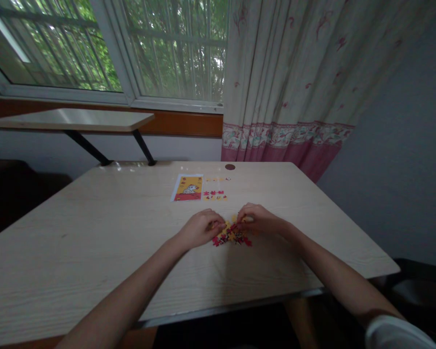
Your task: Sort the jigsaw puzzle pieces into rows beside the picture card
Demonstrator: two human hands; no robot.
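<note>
A heap of red and yellow jigsaw puzzle pieces (231,236) lies on the table in front of me. My left hand (203,228) rests at the heap's left side, its fingers curled and pressed together among the pieces. From the right, my right hand (257,218) reaches to the heap's upper edge with its fingers pinched. What either hand grips, if anything, is hidden or too small to make out. Beyond the heap lies a picture sheet (189,188) with a white cartoon animal on yellow and red. Beside it, several puzzle pieces (214,193) are laid out in short rows.
The pale wooden table (112,242) has its front edge close to me. A round brown disc (230,167) sits at the far edge. A raised shelf (72,118) on black legs stands at the back left. Behind are a window and a curtain (287,97).
</note>
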